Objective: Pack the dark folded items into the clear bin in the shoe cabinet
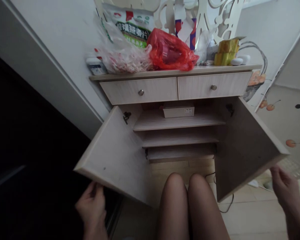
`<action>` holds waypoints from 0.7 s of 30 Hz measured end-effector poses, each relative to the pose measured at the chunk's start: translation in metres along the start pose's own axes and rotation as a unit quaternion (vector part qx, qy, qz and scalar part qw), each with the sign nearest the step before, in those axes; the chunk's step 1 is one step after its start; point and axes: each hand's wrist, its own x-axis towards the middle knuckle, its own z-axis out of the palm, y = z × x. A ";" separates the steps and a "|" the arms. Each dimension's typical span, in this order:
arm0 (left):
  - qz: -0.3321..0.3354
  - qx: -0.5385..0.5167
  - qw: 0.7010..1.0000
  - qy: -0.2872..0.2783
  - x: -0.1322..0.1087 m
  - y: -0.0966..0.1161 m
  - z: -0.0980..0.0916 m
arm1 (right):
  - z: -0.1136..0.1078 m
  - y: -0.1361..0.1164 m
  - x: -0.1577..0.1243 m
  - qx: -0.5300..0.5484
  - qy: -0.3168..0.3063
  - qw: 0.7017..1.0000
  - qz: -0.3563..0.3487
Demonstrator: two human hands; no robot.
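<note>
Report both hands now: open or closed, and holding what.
Left hand: fingers curled at the lower edge of the left cabinet door; cannot tell if gripping it.
Right hand: open, holding nothing.

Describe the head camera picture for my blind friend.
A pale wooden cabinet stands open. The left hand is at the left door's lower edge, the right hand near the right door. A red plastic bag sits on top.
</note>
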 end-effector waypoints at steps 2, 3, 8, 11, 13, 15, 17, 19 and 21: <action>0.015 -0.045 0.998 -0.042 -0.022 0.006 0.017 | 0.018 -0.026 -0.007 0.006 -0.027 0.999 -0.023; 0.038 -0.060 0.995 -0.069 -0.033 0.011 0.027 | 0.028 -0.039 -0.010 0.014 -0.046 0.998 -0.043; 0.135 -0.094 0.972 -0.169 -0.075 0.032 0.083 | 0.078 -0.089 -0.022 0.054 -0.109 0.984 -0.127; 0.169 -0.096 0.956 -0.220 -0.093 0.044 0.122 | 0.113 -0.107 -0.025 0.052 -0.113 0.979 -0.164; 0.186 -0.096 0.946 -0.246 -0.102 0.053 0.149 | 0.139 -0.119 -0.025 0.033 -0.117 0.976 -0.182; 0.200 -0.097 0.938 -0.266 -0.109 0.062 0.176 | 0.165 -0.135 -0.022 0.003 -0.124 0.973 -0.196; 0.210 -0.098 0.932 -0.278 -0.114 0.070 0.201 | 0.191 -0.152 -0.017 -0.035 -0.129 0.970 -0.203; 0.217 -0.101 0.929 -0.282 -0.118 0.076 0.224 | 0.214 -0.169 -0.012 -0.074 -0.135 0.967 -0.201; 0.221 -0.101 0.928 -0.283 -0.119 0.080 0.242 | 0.234 -0.182 -0.006 -0.107 -0.143 0.965 -0.190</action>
